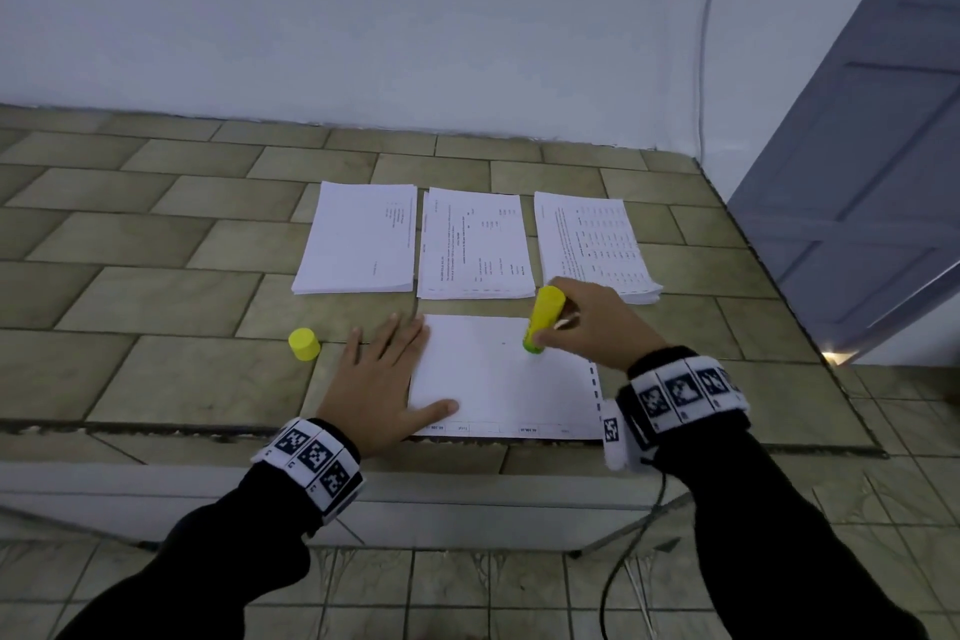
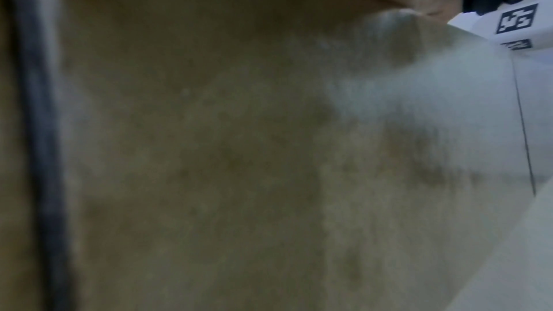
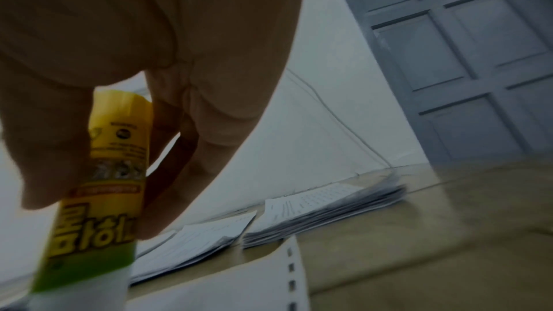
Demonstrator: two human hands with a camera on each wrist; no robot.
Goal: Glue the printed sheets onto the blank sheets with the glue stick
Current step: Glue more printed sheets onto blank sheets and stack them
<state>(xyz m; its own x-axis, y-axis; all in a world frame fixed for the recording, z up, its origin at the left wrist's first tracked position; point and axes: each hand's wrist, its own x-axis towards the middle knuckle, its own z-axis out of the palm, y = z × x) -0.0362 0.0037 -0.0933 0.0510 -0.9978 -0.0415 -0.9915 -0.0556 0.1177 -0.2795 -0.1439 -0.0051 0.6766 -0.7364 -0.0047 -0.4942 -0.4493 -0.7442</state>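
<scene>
Tiled ledge (image 1: 156,296); right hand (image 1: 597,322) gripping glue stick (image 1: 543,320)

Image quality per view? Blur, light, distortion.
Head view: dim and bluish, wide-angle bending at the edges, yet the yellow glue stick and the white sheet read clearly. Left wrist view: nearly all soft blur, mottled brown surface. Right wrist view: the right hand is dark and underexposed, the edges smeared.
</scene>
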